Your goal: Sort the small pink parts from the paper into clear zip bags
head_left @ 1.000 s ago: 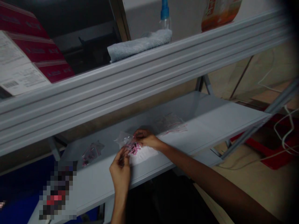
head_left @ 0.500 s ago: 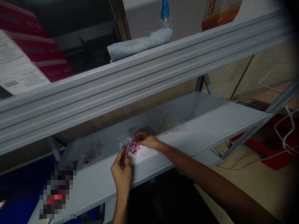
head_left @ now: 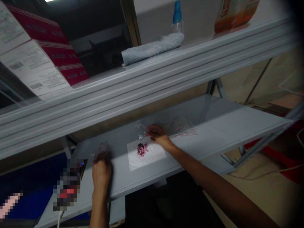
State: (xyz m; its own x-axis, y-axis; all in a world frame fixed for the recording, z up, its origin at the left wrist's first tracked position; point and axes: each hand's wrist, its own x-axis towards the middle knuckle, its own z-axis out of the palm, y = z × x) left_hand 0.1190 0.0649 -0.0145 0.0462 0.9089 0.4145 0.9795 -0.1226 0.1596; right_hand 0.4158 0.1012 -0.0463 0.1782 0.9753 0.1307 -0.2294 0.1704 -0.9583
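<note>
My right hand (head_left: 158, 136) is closed on a clear plastic bag (head_left: 140, 129) just behind a white sheet (head_left: 152, 158). On that sheet lies a small heap of pink and dark beads (head_left: 142, 149). My left hand (head_left: 102, 169) is at the left, over small clear bags (head_left: 103, 147) lying on the board. Its fingertips are hidden by the hand itself and blurred, so its grip is unclear. To the right of my right hand lies a stack of clear zip bags (head_left: 181, 126) with red strips.
A grey ridged shelf edge (head_left: 142, 82) crosses above the lower board (head_left: 225, 117). On the upper shelf are red and white boxes (head_left: 54, 66), a rolled cloth (head_left: 153, 49), a spray bottle (head_left: 177, 19) and an orange package (head_left: 235, 19). A pixelated object (head_left: 68, 186) lies at the left.
My left hand has left the beads and moved left to the small bags. The clear bag stays in my right hand, off the heap, which now shows fully. The view has shifted slightly.
</note>
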